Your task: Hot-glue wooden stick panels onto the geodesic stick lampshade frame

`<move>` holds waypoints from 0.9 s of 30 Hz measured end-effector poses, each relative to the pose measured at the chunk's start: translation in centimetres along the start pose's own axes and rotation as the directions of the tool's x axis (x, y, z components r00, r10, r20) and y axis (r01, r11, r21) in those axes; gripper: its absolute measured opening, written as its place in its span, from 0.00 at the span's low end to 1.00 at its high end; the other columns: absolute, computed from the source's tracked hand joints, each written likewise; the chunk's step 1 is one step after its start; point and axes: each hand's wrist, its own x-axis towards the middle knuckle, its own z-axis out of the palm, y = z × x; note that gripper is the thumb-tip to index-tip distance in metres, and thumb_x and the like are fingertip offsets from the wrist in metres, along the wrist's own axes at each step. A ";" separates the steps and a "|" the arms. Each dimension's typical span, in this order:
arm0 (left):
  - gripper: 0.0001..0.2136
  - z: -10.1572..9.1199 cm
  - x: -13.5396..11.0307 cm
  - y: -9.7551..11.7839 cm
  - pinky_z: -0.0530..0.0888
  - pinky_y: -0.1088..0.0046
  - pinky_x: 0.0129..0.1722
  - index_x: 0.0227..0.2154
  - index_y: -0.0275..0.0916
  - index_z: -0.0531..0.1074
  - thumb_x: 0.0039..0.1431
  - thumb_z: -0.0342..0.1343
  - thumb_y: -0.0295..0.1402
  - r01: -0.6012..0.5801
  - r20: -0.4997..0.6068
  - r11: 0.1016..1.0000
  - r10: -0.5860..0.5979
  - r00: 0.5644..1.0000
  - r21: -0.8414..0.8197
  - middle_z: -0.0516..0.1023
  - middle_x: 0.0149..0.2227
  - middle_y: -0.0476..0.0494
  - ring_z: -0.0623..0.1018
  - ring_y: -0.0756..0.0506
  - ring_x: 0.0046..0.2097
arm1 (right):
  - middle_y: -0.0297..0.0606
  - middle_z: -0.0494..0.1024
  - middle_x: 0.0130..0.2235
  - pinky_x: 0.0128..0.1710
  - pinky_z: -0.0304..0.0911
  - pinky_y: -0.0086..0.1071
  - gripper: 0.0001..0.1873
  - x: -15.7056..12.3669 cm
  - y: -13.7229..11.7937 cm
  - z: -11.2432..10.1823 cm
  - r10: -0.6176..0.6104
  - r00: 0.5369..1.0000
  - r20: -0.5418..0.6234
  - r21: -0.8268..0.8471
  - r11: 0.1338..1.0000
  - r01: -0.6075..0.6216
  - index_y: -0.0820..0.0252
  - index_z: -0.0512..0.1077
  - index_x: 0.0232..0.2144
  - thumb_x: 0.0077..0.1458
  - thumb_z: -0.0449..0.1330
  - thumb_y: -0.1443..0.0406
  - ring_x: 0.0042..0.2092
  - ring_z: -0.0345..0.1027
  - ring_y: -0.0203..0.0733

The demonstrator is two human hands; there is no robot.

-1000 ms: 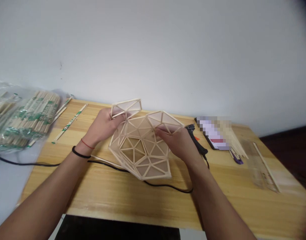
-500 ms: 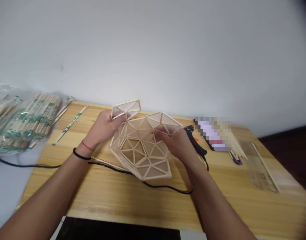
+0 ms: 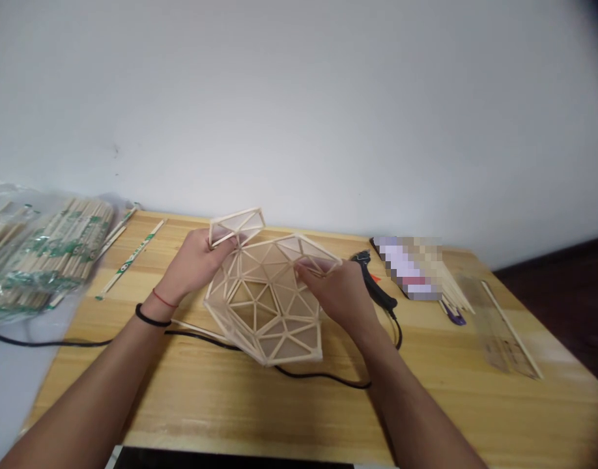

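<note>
A bowl-shaped lattice of pale wooden sticks (image 3: 267, 306), built of triangles, is held tilted above the wooden table (image 3: 260, 404). My left hand (image 3: 194, 264) pinches its upper left part, where a smaller triangular section sticks up. My right hand (image 3: 341, 293) grips the upper right rim with closed fingers. My left wrist wears a black band and a red string.
A black glue gun (image 3: 374, 290) lies right of the lattice; its black cord (image 3: 323, 376) runs under the lattice to the left. Bagged chopsticks (image 3: 40, 254) lie at far left, loose sticks (image 3: 455, 280) and a clear ruler (image 3: 501, 339) at right.
Both hands and the lattice sit slightly lower and further left in the picture, as the camera shifted. The grip on the lattice is the same.
</note>
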 end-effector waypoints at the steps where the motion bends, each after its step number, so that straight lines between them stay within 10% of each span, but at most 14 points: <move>1: 0.17 0.0 0.0 0.0 0.73 0.66 0.43 0.39 0.37 0.82 0.64 0.54 0.45 -0.001 0.000 1.000 0.001 1.000 0.006 0.85 0.39 0.45 0.81 0.40 0.43 | 0.35 0.78 0.22 0.30 0.60 0.31 0.13 -0.1 -0.1 0.0 0.008 1.000 -0.023 -0.026 1.000 -0.008 0.60 0.77 0.24 0.57 0.58 0.61 0.27 0.72 0.41; 27: 0.16 -0.1 0.0 0.0 0.70 0.72 0.32 0.26 0.37 0.78 0.64 0.55 0.42 -0.036 -0.008 0.997 0.036 0.999 0.069 0.79 0.27 0.49 0.77 0.45 0.32 | 0.33 0.73 0.20 0.27 0.54 0.30 0.14 -0.3 0.0 0.0 -0.127 0.986 -0.108 -0.159 0.981 0.109 0.56 0.67 0.21 0.58 0.59 0.60 0.23 0.66 0.38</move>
